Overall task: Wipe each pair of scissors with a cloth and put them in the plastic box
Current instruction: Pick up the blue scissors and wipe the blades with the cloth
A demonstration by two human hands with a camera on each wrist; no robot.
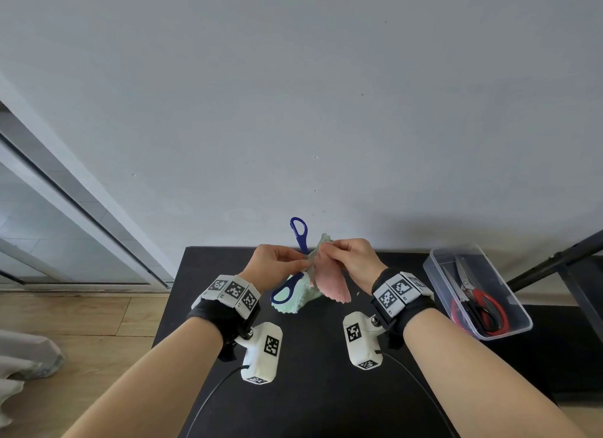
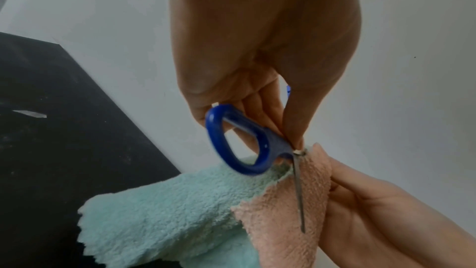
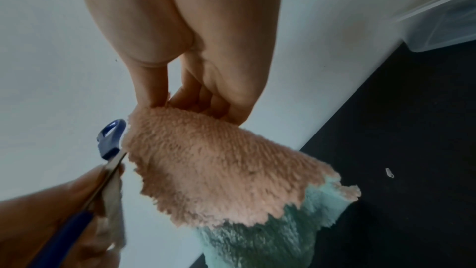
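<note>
I hold blue-handled scissors (image 1: 298,233) spread wide above the far edge of the black table (image 1: 326,388). My left hand (image 1: 277,264) pinches them at the pivot between thumb and fingers; one handle loop (image 2: 237,140) hangs below the fingers. My right hand (image 1: 346,258) grips a fluffy pink and mint cloth (image 1: 329,285) and presses it round a blade (image 2: 298,191). In the right wrist view the cloth (image 3: 219,160) hangs from the right fingers, with the other blue handle (image 3: 112,140) beside it. The blade tips are hidden in the cloth.
A clear plastic box (image 1: 437,261) stands at the table's right, holding scissors with red and black handles (image 1: 483,307). A dark metal frame (image 1: 554,264) rises behind it. The grey wall is right behind the table; wooden floor lies to the left.
</note>
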